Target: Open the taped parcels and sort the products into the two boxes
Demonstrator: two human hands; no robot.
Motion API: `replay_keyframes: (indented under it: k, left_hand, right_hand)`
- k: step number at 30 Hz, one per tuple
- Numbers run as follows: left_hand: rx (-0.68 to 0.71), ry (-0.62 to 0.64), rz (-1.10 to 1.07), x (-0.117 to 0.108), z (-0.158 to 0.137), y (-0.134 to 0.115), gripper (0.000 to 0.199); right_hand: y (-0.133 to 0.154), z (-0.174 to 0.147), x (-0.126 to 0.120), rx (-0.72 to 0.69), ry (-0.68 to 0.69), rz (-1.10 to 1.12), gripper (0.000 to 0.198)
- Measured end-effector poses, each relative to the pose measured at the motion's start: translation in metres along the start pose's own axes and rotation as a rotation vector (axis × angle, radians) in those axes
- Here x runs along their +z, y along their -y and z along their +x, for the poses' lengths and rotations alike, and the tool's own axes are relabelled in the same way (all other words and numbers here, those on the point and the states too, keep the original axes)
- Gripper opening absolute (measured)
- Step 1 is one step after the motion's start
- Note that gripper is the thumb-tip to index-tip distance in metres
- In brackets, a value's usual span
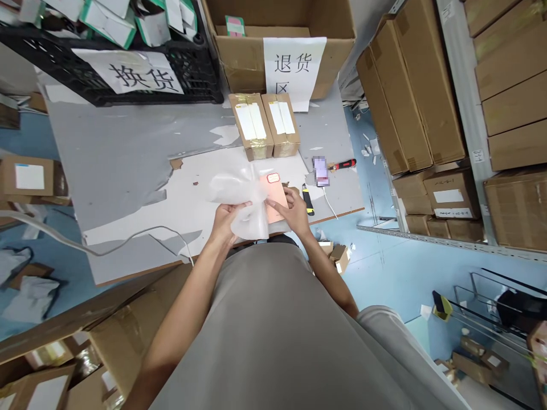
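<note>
From here: peach box [276, 195] between the hands, over the table [128, 148] near its edge | right hand [298, 212] clasping box's right side | left hand [225, 221] pinching translucent wrap [253, 222] beside it | hands apart

pink packet [276, 196]: flat salmon-pink rectangle, little red-edged white label up top, leaning a bit left
plastic wrap [251, 223]: see-through whitish stuff, kinda crumpled, flaring out left
fit: wrap meets the packet's left side, can't tell if it's tucked in
spot: both at the bench's [128, 136] near edge, right of the middle
</note>
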State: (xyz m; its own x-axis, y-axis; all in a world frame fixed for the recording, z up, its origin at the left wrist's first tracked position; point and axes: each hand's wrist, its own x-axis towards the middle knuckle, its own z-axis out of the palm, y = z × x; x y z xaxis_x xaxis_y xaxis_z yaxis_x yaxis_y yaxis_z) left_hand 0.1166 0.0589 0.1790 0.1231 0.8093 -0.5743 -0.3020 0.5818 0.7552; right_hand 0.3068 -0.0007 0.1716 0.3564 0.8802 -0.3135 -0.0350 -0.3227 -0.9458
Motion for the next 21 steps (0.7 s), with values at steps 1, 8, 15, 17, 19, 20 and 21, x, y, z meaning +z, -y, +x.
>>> replay_keyframes:
  k: [1, 8, 15, 17, 19, 20, 21]
  left_hand:
    - [0.016, -0.028, 0.018, -0.003, 0.001, -0.001, 0.054]
    - [0.077, -0.156, 0.091, -0.009, 0.009, -0.025, 0.049]
    - [0.432, -0.242, 0.443, -0.005, 0.009, -0.044, 0.032]
    - [0.524, -0.154, 0.691, -0.007, 0.011, -0.04, 0.032]
    - [0.596, -0.01, 0.947, -0.006, 0.016, -0.029, 0.032]
    - [0.629, 0.078, 1.065, -0.004, 0.021, -0.021, 0.03]
    - [0.652, 0.17, 1.168, -0.002, 0.026, -0.013, 0.025]
  right_hand:
    - [0.0, 0.001, -0.003, 0.038, 0.001, 0.011, 0.077]
    - [0.008, -0.005, -0.039, -0.015, -0.152, 0.06, 0.061]
    - [0.018, 0.004, -0.09, -0.187, -0.488, -0.054, 0.057]
    - [0.022, 0.006, -0.108, -0.243, -0.588, -0.092, 0.059]
    - [0.03, 0.004, -0.123, -0.298, -0.627, -0.109, 0.06]
    - [0.034, 0.001, -0.128, -0.325, -0.626, -0.108, 0.06]
    - [0.039, -0.002, -0.13, -0.349, -0.613, -0.104, 0.059]
